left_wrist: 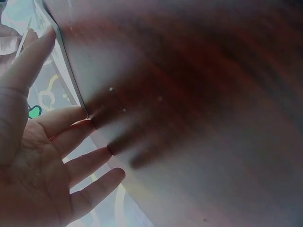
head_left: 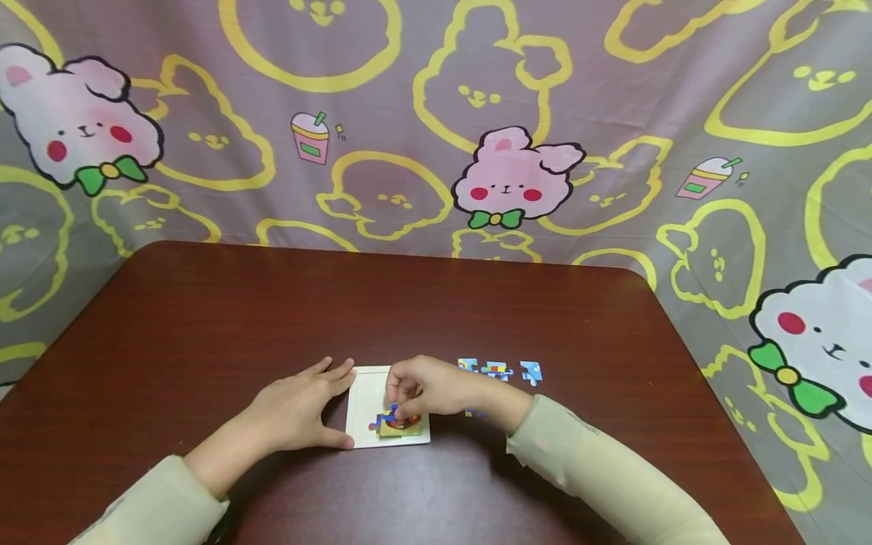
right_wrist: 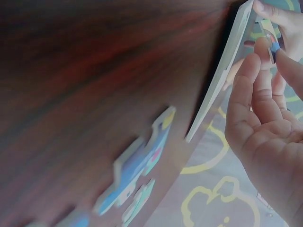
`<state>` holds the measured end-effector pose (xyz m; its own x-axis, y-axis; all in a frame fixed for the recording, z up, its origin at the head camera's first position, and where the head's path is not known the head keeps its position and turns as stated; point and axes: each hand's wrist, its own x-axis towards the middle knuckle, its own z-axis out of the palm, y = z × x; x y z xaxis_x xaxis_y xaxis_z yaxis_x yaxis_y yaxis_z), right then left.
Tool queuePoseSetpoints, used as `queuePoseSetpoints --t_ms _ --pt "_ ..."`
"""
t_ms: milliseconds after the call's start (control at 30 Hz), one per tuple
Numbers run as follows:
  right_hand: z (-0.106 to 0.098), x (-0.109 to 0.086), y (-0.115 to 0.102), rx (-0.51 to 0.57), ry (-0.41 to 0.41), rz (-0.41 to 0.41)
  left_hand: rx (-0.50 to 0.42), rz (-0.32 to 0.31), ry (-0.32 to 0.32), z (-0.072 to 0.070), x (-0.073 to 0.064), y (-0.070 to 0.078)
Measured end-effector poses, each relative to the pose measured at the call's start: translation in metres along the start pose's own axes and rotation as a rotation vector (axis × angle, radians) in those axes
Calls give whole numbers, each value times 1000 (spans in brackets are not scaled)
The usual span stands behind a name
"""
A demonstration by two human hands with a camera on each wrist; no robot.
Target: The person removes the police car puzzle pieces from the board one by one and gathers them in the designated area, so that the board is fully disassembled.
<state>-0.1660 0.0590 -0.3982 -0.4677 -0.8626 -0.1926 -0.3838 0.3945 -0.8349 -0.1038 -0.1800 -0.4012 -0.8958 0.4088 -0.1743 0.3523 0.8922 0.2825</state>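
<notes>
A white puzzle tray (head_left: pixel 365 390) lies on the table, with several joined puzzle pieces (head_left: pixel 391 433) in its lower right part. My left hand (head_left: pixel 293 412) rests beside it with fingers spread; in the head view its thumb and a fingertip touch the tray's left edge. Over the tray, my right hand (head_left: pixel 436 384) pinches a small puzzle piece (right_wrist: pixel 273 46) between thumb and fingers. In the right wrist view that piece shows some blue and is seen almost edge-on. In the head view the right hand hides part of the tray and of the joined pieces.
Loose blue puzzle pieces (head_left: pixel 496 370) lie on the brown table (head_left: pixel 327 303) to the right of the tray, some partly covered by the right forearm. A curtain (head_left: pixel 381 113) printed with cartoon animals hangs behind the table and along its sides.
</notes>
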Motion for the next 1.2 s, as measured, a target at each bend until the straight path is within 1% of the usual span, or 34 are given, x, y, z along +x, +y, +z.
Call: queuePoseSetpoints --t_ms 233,400,567,733,933,1067,1200 --pt "-5 -16 9 15 35 1 -2 -6 0 1 -1 0" --pt "-9 -31 15 43 59 25 -2 -15 -11 1 -1 1" --pt "-13 -48 23 58 67 25 -2 -15 -12 1 0 1" --pt "-15 -66 30 46 77 20 6 -15 -6 2 0 1" --pt "-17 -87 36 48 107 25 8 -15 -8 2 1 2" --pt "-17 -98 38 52 121 59 8 -15 -9 1 1 3" --pt "-15 -105 38 29 121 96 10 -18 -11 1 1 3"
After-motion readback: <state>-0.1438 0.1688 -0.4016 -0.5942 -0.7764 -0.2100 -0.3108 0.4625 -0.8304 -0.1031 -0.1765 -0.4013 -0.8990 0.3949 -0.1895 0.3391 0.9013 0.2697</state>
